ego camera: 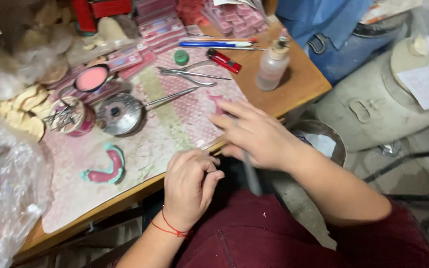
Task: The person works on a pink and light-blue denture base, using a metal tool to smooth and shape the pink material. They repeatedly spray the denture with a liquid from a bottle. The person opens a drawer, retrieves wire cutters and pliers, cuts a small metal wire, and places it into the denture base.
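Note:
My left hand (189, 186) is curled into a fist at the front edge of the wooden bench (301, 84), thumb pressed to forefinger; a red string is tied round its wrist. Nothing shows inside it. My right hand (254, 134) lies just right of it over the bench edge with fingers stretched left, and a thin grey metal tool (250, 176), blurred, runs down from under its palm. A pink and teal horseshoe-shaped dental piece (106, 168) lies on the patterned mat (170, 124) to the left of both hands.
On the bench are a metal bowl (120, 113), pliers (194, 74), a red lighter (223, 60), a plastic bottle (272, 64), a blue pen (214, 43), a tool cup (73, 116) and plaster casts (26, 109). A plastic bag (6, 188) hangs left. Someone in blue jeans (333, 30) stands behind.

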